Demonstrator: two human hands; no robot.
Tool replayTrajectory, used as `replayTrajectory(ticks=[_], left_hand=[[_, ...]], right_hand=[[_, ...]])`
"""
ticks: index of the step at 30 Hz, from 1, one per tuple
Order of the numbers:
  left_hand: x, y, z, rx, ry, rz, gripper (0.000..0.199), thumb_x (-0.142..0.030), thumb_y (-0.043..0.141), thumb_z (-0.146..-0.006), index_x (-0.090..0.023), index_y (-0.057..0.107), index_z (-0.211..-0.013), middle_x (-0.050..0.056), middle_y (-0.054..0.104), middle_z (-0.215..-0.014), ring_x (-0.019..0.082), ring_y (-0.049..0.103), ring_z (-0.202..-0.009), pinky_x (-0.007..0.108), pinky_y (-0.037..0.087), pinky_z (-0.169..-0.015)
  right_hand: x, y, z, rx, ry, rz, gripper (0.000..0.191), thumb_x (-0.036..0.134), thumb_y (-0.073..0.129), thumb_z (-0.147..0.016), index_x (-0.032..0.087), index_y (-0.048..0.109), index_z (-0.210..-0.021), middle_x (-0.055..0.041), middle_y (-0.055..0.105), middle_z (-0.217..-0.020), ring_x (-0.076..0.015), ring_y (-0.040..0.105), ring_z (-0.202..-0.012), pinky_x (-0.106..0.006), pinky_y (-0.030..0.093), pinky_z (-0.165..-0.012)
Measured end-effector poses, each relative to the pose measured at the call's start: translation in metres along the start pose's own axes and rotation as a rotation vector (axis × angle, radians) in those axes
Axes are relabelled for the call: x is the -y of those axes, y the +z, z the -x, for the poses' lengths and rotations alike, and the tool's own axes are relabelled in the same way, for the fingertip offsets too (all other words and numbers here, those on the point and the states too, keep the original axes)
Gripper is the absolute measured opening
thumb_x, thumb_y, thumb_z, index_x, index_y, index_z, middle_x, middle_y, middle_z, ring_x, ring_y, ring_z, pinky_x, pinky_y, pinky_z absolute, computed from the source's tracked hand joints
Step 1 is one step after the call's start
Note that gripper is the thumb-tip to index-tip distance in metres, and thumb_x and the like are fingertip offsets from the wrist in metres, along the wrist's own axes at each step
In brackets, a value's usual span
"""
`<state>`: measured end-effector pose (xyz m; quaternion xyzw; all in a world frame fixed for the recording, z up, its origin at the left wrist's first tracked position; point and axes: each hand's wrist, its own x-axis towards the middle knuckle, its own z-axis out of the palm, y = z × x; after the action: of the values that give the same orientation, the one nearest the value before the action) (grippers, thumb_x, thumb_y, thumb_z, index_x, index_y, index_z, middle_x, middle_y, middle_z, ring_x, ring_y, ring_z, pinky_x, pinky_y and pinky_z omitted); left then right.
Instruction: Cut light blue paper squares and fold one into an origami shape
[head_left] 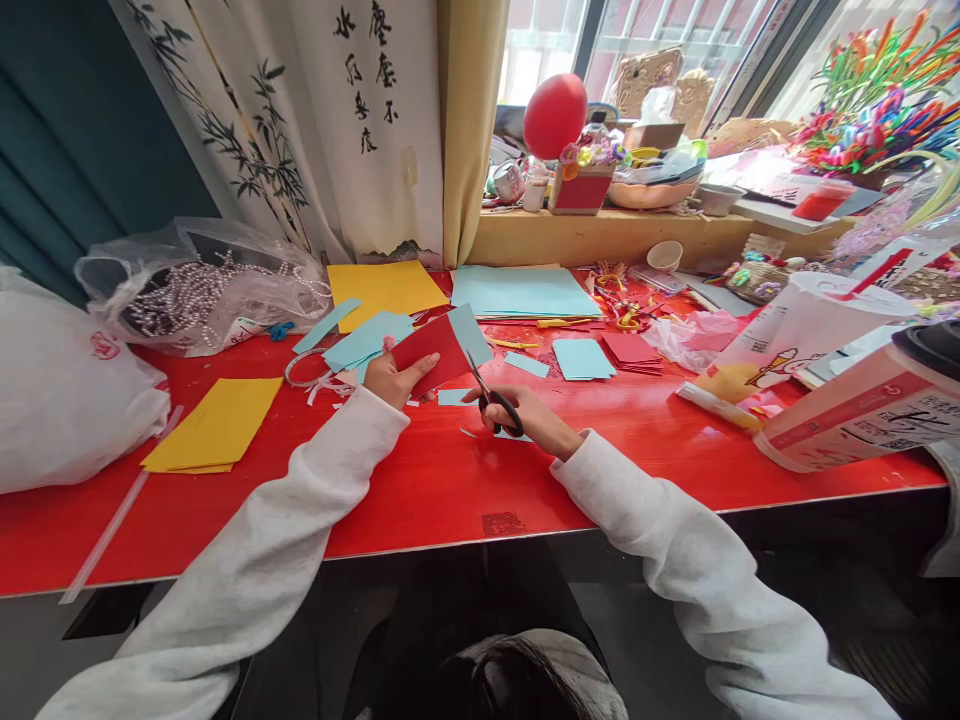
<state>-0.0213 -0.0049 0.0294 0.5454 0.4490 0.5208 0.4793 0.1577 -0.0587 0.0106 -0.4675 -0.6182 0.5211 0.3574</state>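
Pale-grey sleeves [300, 515]: nearest my camera.
Left hand [392, 380]: fingers pinching rectangular red paper [433, 350].
Right hand [536, 416]: fingers gripping black-handled metal scissors [485, 386].

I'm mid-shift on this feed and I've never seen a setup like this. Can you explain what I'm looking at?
No machine shows here: these are a person's two bare hands, with pale sleeves. The one picture comes from a camera on that person's head, looking forward and down. The left hand holds red paper with light blue paper showing beyond it. The right hand holds black-handled scissors, blades at the blue part. On the red table lie yellow sheets to the left, a large blue stack at the back, and smaller red pieces to the right.
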Motion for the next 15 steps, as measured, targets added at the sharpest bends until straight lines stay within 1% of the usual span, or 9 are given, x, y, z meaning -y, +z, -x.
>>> replayTrajectory(ticks=[3,8,11,15], left_hand=[[0.0017,-0.0002,-0.0005,0.016,0.001,0.008,0.027,-0.034,0.069,-0.058,-0.010,0.061,-0.067,-0.001,0.054,-0.037,0.013,0.051,-0.033,0.023,0.044,-0.034],[0.0050,-0.0009,-0.0018,0.051,0.022,-0.013,0.026,-0.035,0.068,-0.060,-0.010,0.059,-0.059,0.001,0.055,-0.037,0.012,0.050,-0.033,0.023,0.044,-0.035],[0.0053,-0.0011,-0.0019,0.047,0.016,-0.006,0.026,-0.035,0.068,-0.059,-0.011,0.059,-0.061,0.001,0.055,-0.037,0.012,0.050,-0.032,0.024,0.043,-0.035],[0.0033,-0.0009,-0.0012,0.027,0.012,-0.020,0.027,-0.035,0.068,-0.059,-0.010,0.060,-0.063,0.000,0.054,-0.037,0.012,0.049,-0.032,0.024,0.044,-0.034]], right_hand=[[0.0007,0.0005,0.0004,0.002,0.009,0.009,0.045,0.049,0.057,-0.070,0.013,0.058,-0.097,-0.0005,0.049,-0.065,-0.0077,0.040,-0.054,-0.022,0.032,-0.049],[0.0034,0.0015,0.0021,0.007,0.015,0.004,0.042,0.048,0.057,-0.071,0.013,0.058,-0.094,-0.0003,0.049,-0.065,-0.0063,0.037,-0.052,-0.021,0.030,-0.048],[0.0036,0.0023,0.0024,0.013,0.003,-0.013,0.039,0.046,0.056,-0.072,0.013,0.058,-0.092,0.0002,0.048,-0.064,-0.0059,0.037,-0.051,-0.020,0.030,-0.047],[0.0003,0.0035,0.0003,0.006,-0.036,-0.031,0.035,0.044,0.058,-0.071,0.013,0.058,-0.087,0.0013,0.045,-0.060,-0.0072,0.040,-0.054,-0.020,0.030,-0.048]])
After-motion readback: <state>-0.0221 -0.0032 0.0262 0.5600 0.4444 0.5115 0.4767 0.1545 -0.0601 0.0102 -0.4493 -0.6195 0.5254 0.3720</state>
